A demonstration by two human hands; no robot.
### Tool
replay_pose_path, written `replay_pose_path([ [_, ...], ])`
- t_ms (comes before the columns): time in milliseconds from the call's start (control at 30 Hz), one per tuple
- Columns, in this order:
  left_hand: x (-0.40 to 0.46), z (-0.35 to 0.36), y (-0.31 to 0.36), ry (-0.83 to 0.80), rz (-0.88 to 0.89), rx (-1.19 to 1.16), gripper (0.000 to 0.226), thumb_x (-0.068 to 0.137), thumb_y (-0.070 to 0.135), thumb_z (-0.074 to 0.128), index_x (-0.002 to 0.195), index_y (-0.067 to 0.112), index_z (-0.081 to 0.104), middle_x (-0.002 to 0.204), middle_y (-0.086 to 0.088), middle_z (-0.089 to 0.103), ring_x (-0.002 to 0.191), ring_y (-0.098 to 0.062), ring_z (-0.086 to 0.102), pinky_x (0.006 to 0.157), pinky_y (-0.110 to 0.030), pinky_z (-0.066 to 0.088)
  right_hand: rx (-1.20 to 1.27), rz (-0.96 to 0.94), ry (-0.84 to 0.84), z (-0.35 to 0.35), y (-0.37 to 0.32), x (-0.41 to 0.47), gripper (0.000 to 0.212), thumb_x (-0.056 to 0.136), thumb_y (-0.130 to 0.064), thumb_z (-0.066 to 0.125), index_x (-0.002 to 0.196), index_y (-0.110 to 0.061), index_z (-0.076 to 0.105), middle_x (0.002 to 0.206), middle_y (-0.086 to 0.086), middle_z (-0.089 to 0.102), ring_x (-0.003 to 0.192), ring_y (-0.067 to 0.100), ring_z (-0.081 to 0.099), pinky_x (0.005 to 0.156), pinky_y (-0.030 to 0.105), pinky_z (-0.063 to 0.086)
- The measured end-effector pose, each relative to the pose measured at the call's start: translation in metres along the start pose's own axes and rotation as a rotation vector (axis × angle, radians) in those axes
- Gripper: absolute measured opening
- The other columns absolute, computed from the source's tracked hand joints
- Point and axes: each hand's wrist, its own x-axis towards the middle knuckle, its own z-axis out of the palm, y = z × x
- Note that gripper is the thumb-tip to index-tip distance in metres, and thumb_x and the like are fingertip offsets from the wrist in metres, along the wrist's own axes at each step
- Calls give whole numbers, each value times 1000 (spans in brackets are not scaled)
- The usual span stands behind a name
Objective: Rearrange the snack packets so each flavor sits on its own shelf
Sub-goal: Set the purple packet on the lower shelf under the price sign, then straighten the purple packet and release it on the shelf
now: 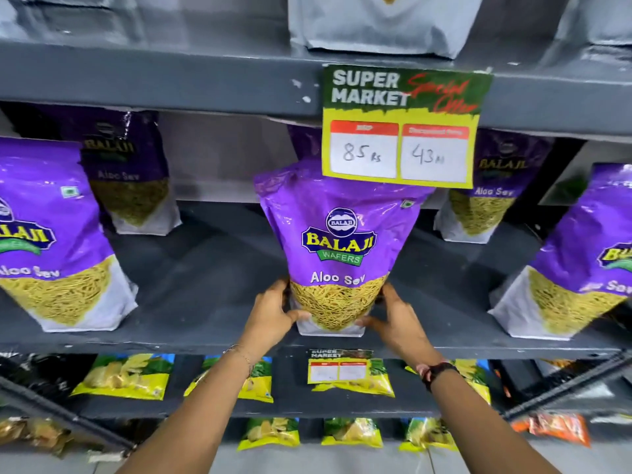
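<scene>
A purple Aloo Sev packet (337,248) stands upright at the front middle of the grey shelf (212,278). My left hand (273,314) grips its lower left side and my right hand (398,319) grips its lower right side. Other purple Aloo Sev packets stand on the same shelf: one at the front left (51,234), one at the front right (581,254), one at the back left (131,172) and one at the back right (485,196).
A green and yellow price card (403,128) hangs from the shelf above, over the held packet's top. White pouches (379,22) stand on that upper shelf. Yellow and green packets (126,376) lie on the two shelves below, with an orange packet (557,429) at the lower right.
</scene>
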Motion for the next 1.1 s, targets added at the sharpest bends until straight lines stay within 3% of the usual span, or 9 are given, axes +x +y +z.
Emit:
replay_pose_path([
  [333, -6, 8, 6, -12, 5, 52, 51, 63, 4, 75, 107, 6, 49, 111, -20, 65, 101, -33, 60, 92, -46, 49, 27, -30, -11, -5, 16, -2, 62, 67, -26, 73, 118, -21, 39, 119, 10, 64, 112, 34, 56, 96, 54, 41],
  [500, -11, 8, 9, -26, 31, 74, 59, 66, 6, 73, 116, 9, 42, 118, -17, 62, 111, -33, 56, 96, -48, 47, 61, -43, -57, -9, 13, -5, 69, 70, -21, 72, 126, -16, 33, 124, 10, 60, 112, 30, 55, 92, 40, 44],
  [567, -14, 5, 10, -37, 65, 95, 72, 66, 8, 73, 126, 11, 33, 128, -15, 55, 119, -32, 50, 99, -48, 43, 92, -84, -51, -13, 9, -9, 77, 69, -20, 73, 131, -17, 28, 124, 0, 55, 112, 20, 52, 89, 32, 41],
  [633, -19, -1, 14, -6, 120, 126, 85, 67, 11, 73, 135, 12, 22, 141, -12, 42, 129, -28, 39, 105, -44, 38, 153, -149, 62, -23, 3, -15, 80, 68, -21, 74, 132, -18, 28, 123, -9, 47, 115, 8, 44, 91, 22, 35],
  [700, -26, -12, 24, 99, 197, 153, 81, 71, 14, 70, 136, 11, 22, 145, -11, 35, 134, -25, 32, 108, -37, 30, 241, -206, 260, -36, -5, -25, 66, 70, -24, 73, 126, -22, 38, 120, -8, 50, 111, 4, 48, 91, 20, 37],
  [767, -34, -27, 39, 255, 315, 151, 67, 75, 17, 67, 132, 11, 32, 141, -10, 40, 131, -22, 36, 107, -29, 27, 314, -292, 452, -52, -21, -37, 41, 73, -35, 66, 108, -38, 45, 107, -7, 58, 95, -3, 54, 83, 18, 43],
  [867, -46, -53, 74, 541, 608, 136, 46, 80, 26, 58, 122, 14, 45, 129, 4, 51, 120, -10, 43, 104, -21, 31, 371, -468, 665, -83, -58, -57, 17, 75, -41, 54, 88, -49, 47, 88, -26, 60, 79, -2, 56, 70, 13, 44],
  [1000, -54, -93, 143, 885, 946, 87, 39, 83, 15, 55, 119, 9, 42, 120, -1, 47, 119, 13, 35, 105, -12, 29, 335, -761, 834, -133, -125, -72, 17, 80, -29, 52, 86, -44, 48, 85, -35, 57, 72, -8, 54, 67, 8, 41],
  [1100, -54, -119, 206, 863, 956, 74, 46, 81, 17, 58, 122, 9, 41, 126, -2, 49, 121, -4, 40, 104, -12, 26, 279, -853, 813, -173, -171, -61, 18, 81, -28, 53, 96, -35, 46, 93, -22, 56, 79, -5, 53, 72, 7, 41],
])
